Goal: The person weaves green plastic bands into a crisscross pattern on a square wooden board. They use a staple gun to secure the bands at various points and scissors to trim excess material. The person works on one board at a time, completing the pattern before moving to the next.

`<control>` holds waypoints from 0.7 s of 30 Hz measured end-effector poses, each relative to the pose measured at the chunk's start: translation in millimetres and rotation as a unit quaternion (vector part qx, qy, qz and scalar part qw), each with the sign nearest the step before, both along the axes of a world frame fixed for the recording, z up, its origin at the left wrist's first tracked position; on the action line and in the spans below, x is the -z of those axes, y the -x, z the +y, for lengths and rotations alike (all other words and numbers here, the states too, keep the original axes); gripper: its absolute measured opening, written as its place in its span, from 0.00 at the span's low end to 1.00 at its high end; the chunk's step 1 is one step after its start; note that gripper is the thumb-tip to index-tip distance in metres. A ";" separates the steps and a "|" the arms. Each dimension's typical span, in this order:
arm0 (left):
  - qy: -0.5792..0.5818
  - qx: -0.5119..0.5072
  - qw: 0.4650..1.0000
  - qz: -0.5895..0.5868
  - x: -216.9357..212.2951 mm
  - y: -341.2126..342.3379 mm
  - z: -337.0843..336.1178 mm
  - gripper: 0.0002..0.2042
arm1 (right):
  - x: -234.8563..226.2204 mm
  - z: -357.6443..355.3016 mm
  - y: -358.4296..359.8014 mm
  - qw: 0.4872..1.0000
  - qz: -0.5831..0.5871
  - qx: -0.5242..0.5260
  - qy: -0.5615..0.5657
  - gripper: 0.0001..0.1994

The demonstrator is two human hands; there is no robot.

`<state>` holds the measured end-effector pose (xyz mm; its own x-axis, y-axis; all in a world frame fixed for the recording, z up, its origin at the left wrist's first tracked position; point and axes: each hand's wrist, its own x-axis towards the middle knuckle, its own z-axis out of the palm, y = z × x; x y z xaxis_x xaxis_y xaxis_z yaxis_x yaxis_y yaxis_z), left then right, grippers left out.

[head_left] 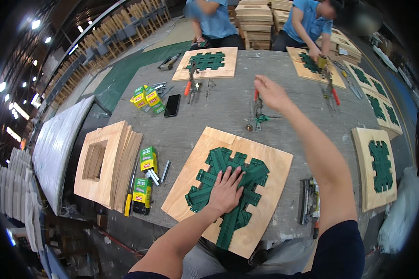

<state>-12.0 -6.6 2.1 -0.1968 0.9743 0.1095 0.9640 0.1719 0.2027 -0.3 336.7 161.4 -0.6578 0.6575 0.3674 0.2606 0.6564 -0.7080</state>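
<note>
A square plywood frame (204, 151) lies on the grey workbench in front of me, with green webbing straps (252, 173) woven across its opening. My left hand (225, 189) rests flat on the middle of the webbing, fingers spread. My right hand (271, 92) is stretched far forward, fingers closing on the red handle of a metal stretching tool (256, 113) that lies on the bench with a bit of green strap at it.
A stack of bare plywood frames (108, 162) sits at my left, beside green-and-yellow staple boxes (148, 160). A black phone (172, 105), a staple gun (308, 200) and finished frames (381, 166) lie around. Two people in blue shirts work at the far edge.
</note>
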 end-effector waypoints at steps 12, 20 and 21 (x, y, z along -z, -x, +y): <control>-0.006 -0.032 0.999 0.010 -0.4 -11.3 -13.9 0.27 | 156.6 -374.6 -325.9 0.750 -0.309 -0.071 0.580 0.24; -0.096 -0.207 0.882 -0.413 -33.8 -33.4 -36.2 0.24 | 186.0 -436.2 -295.9 0.633 0.036 -0.025 0.773 0.18; -0.137 -0.192 0.754 -0.613 -40.9 -48.8 -46.3 0.24 | 189.4 -433.8 -301.2 0.638 0.047 -0.004 0.769 0.17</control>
<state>36.8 -52.9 43.0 -0.5763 0.7930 -0.1977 -0.0879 0.1804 0.9797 300.9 -97.1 -28.1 -0.6865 0.2848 -0.6690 0.1705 -0.8314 -0.5289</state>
